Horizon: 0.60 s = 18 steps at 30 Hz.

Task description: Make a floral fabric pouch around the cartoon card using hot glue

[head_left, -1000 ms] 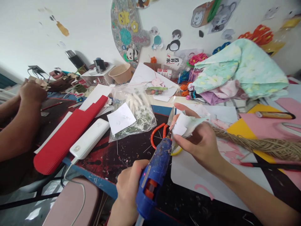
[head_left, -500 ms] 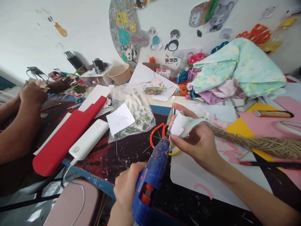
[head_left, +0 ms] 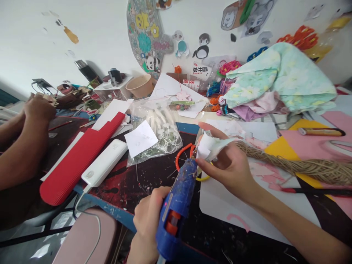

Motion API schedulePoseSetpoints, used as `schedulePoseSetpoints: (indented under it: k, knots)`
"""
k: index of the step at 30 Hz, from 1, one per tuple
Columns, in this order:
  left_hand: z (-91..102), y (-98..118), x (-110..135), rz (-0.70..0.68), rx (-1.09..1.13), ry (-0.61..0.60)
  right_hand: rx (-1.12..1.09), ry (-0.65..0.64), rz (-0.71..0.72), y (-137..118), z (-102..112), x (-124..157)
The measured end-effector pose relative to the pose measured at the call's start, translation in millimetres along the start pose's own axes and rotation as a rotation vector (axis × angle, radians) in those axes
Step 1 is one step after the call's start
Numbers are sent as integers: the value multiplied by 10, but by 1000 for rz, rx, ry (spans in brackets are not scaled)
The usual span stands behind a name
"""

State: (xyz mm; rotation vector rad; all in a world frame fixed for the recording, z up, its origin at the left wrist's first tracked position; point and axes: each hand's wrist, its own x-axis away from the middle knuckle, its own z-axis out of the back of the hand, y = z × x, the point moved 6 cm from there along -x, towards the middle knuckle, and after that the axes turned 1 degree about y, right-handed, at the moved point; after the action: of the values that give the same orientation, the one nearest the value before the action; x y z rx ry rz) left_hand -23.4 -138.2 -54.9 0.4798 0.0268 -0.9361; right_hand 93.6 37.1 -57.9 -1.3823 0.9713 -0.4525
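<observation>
Cluttered table [head_left: 154, 183]: scissors [head_left: 184, 154], power bank [head_left: 104, 163]

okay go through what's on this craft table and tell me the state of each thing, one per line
Left hand: closed on the glue gun.
Glue gun: held, nozzle tip at the paper piece.
Right hand: pinching the paper piece.
Paper piece: folded, off the table.
Twine rope: lying flat.
Scissors: on the table, partly hidden.
Plastic bag: lying flat, filled.

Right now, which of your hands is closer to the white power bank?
Left. The left hand grips the blue glue gun just right of the white power bank; the right hand holds paper farther right.
</observation>
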Motion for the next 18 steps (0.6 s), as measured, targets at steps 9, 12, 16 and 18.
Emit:
schedulePoseSetpoints:
  k: [9,12,16,18]
  knots:
    - [14,2,-3,-31,37,41,-19,5,-26,20,11,2]
    - [9,3,-19,-15,18,34,-66,-30,-62,44,-18,15]
    - [-1,13,-22,-26,60,21,-67,-26,-55,40,-16,17]
    - [0,6,-10,-27,49,24,-57,-9,-40,23,-2,11]
